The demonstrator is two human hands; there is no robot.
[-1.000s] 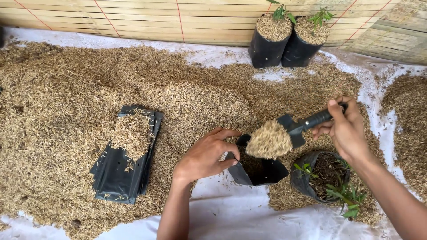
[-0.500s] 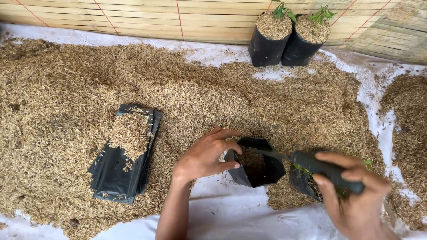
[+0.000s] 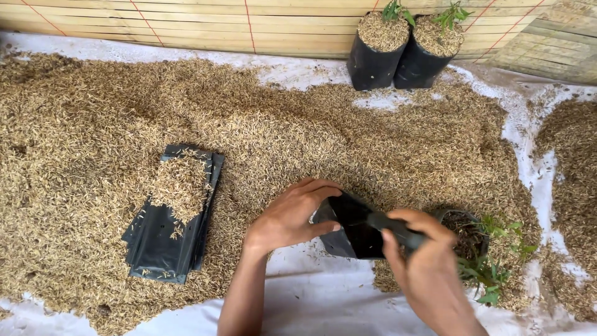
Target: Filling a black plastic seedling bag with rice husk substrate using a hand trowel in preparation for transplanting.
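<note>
Bag (image 3: 354,233) gripped by left hand (image 3: 292,214), right hand (image 3: 429,274) clutching trowel (image 3: 398,229) inside.

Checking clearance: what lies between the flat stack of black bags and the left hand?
Head view: only loose husks lie between the stack of black bags and the left hand.

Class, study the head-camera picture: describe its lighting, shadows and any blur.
Head view: soft, even daylight, no glare; only faint shadows beneath the left hand and beside the stack of black bags; the right hand is slightly motion-blurred, while the husks look sharp.
</note>
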